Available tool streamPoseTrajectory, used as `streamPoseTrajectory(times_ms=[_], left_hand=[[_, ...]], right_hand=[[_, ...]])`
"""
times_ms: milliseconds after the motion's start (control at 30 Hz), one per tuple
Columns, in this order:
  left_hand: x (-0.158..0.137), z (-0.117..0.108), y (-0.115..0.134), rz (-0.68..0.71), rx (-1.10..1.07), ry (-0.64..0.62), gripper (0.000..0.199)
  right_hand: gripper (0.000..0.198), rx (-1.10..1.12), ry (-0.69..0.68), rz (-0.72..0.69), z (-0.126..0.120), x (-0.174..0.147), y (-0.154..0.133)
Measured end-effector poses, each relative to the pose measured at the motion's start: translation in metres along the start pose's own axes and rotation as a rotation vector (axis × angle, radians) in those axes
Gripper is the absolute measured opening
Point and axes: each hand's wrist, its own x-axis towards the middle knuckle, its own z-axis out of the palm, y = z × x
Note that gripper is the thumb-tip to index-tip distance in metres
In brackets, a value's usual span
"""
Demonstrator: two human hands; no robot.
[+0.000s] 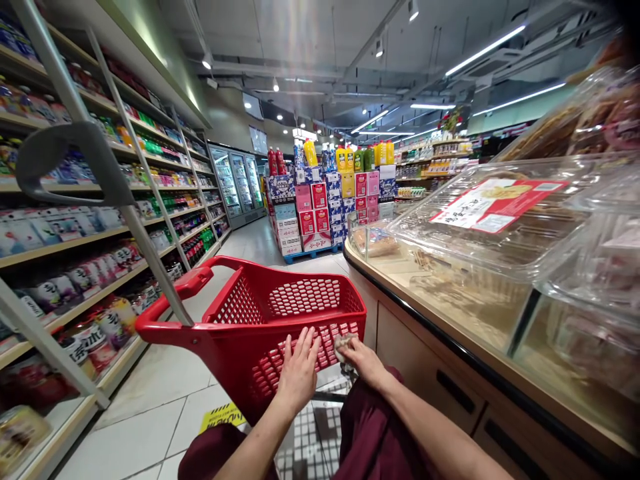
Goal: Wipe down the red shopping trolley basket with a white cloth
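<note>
A red plastic rolling shopping basket [220, 343] with slotted walls stands in front of my knees. Its metal pull bar with a grey loop handle [107, 163] leans up to the left. My left hand [300, 367] rests on the basket's near side, fingers stretched out and nothing held. A crumpled, greyish cloth [344, 343] is pinched in my right hand [367, 362], at the near right corner of the basket. Part of the cloth is hidden behind my fingers. No goods show in the visible part of the basket.
Drink shelves [95, 233] line the left. A wooden counter [420, 347] with clear food packs [480, 227] borders the right side. Stacked drink cartons [315, 213] stand ahead, and glass-door fridges [237, 180] lie farther back. A yellow floor sticker [220, 417] lies below the basket.
</note>
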Motion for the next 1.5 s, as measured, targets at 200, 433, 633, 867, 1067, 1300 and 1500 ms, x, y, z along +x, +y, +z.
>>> streamPoseTrajectory(times_ms=[200,433,633,867,1067,1300,1500], left_hand=[[-0.001,0.0,0.001,-0.037,-0.011,-0.038,0.058],[-0.001,-0.003,-0.003,-0.041,0.008,-0.043,0.056],[0.004,-0.011,-0.009,-0.091,-0.014,-0.058,0.056],[0.004,-0.037,-0.053,-0.335,0.136,-0.042,0.057],[0.001,-0.038,-0.063,-0.371,0.213,-0.13,0.06],[-0.004,-0.034,-0.062,-0.341,0.189,-0.117,0.061],[-0.003,-0.035,-0.059,-0.37,0.202,-0.117,0.063]], right_hand=[[0.038,-0.048,0.182,0.112,-0.008,-0.003,0.022],[0.039,-0.024,0.065,0.225,-0.005,-0.018,0.032],[0.042,-0.041,0.178,0.323,-0.013,-0.002,0.026],[0.028,-0.043,0.311,0.426,-0.039,0.02,0.019],[0.03,0.028,0.228,0.242,0.002,0.089,-0.054],[0.04,-0.001,0.309,0.243,-0.003,0.063,-0.025],[0.039,0.005,0.271,0.176,0.015,0.066,-0.052]])
